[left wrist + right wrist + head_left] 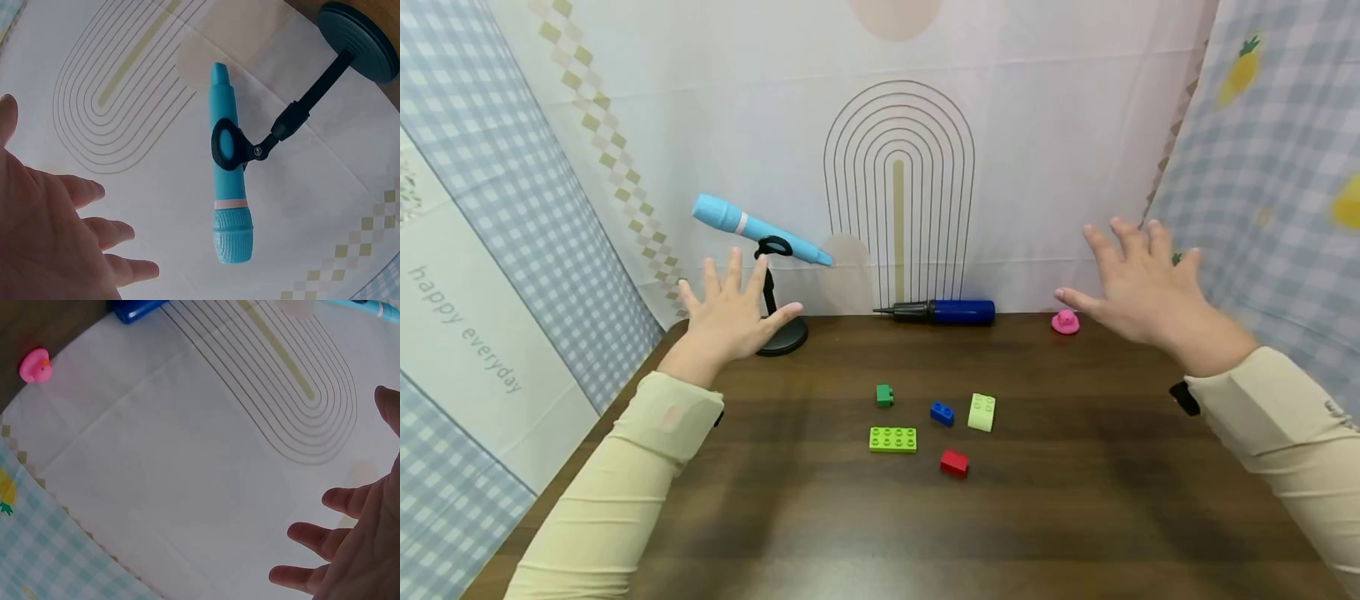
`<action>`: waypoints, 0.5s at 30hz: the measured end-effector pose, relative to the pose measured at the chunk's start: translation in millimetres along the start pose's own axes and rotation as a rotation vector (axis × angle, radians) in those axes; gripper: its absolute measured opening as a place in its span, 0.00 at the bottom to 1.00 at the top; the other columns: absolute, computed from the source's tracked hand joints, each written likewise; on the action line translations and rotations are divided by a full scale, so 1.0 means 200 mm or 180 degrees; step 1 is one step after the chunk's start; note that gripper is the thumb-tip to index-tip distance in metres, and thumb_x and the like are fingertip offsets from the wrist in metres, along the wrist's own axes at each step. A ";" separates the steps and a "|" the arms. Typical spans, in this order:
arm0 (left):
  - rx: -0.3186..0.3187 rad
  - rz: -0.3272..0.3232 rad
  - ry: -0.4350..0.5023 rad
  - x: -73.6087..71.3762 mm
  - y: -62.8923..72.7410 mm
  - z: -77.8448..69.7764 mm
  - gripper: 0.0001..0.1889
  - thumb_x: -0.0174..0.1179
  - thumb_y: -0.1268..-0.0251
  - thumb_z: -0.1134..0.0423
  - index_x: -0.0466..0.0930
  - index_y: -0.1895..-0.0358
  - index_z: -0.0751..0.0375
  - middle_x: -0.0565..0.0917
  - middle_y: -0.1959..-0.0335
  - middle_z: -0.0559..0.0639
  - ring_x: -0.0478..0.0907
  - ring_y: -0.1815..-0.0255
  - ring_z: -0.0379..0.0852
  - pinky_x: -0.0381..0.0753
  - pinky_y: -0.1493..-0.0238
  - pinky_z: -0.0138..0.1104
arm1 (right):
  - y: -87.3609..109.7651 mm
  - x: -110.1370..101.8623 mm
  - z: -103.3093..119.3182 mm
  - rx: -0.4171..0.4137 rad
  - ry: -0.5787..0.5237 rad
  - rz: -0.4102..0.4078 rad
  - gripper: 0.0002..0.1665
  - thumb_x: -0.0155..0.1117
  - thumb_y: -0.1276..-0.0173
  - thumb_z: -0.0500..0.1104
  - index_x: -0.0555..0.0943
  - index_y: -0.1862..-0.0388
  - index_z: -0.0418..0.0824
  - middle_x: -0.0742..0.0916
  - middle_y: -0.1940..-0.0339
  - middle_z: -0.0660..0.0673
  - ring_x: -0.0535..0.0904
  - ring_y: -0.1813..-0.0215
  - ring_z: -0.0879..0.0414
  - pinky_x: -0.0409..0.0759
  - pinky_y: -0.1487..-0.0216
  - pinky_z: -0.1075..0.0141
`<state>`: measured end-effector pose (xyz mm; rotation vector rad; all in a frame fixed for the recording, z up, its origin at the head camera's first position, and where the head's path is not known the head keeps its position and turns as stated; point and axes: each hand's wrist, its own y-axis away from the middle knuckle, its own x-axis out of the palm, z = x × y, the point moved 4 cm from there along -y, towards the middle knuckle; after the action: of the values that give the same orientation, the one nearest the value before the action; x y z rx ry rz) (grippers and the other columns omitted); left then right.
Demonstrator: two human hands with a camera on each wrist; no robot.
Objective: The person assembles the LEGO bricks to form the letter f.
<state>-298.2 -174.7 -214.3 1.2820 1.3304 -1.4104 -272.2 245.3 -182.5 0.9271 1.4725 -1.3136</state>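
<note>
My left hand (726, 321) is raised with fingers spread, holding nothing, in front of a black microphone stand (784, 335). A light blue toy microphone (230, 187) sits in the stand's ring clip. On the right, my right hand (1146, 287) is also lifted with spread fingers and nothing in it, nearest a pink rubber duck (1065, 322). Mid-table lie several building blocks: a dark green one (884, 396), a lime green one (892, 440), a blue one (942, 413), a pale green one (981, 412) and a red one (955, 463).
A blue and black hand pump (958, 312) lies along the back edge of the brown wooden table (850, 525). Behind it hangs a white patterned cloth (1037, 167). Blue checked cloth (1292, 167) hangs at both sides.
</note>
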 end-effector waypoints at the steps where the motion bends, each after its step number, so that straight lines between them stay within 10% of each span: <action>1: 0.0007 0.0007 -0.0006 0.00 0.00 0.00 0.48 0.25 0.51 0.25 0.30 0.32 0.53 0.29 0.34 0.61 0.18 0.39 0.65 0.22 0.52 0.62 | 0.00 0.01 0.01 -0.0017 0.0011 -0.0008 0.54 0.37 0.45 0.74 0.41 0.31 0.41 0.49 0.35 0.30 0.34 0.38 0.29 0.37 0.58 0.29; 15: 0.0148 0.0083 -0.0045 0.12 0.05 -0.09 0.49 0.26 0.53 0.24 0.29 0.32 0.52 0.29 0.33 0.58 0.21 0.38 0.62 0.23 0.50 0.61 | 0.04 0.18 0.09 -0.0312 -0.0030 -0.0029 0.51 0.34 0.45 0.74 0.54 0.35 0.38 0.61 0.40 0.31 0.47 0.40 0.31 0.47 0.55 0.33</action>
<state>-289.5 -155.7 -239.4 1.3128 1.2740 -1.4373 -272.1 227.5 -220.2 0.8505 1.5214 -1.2394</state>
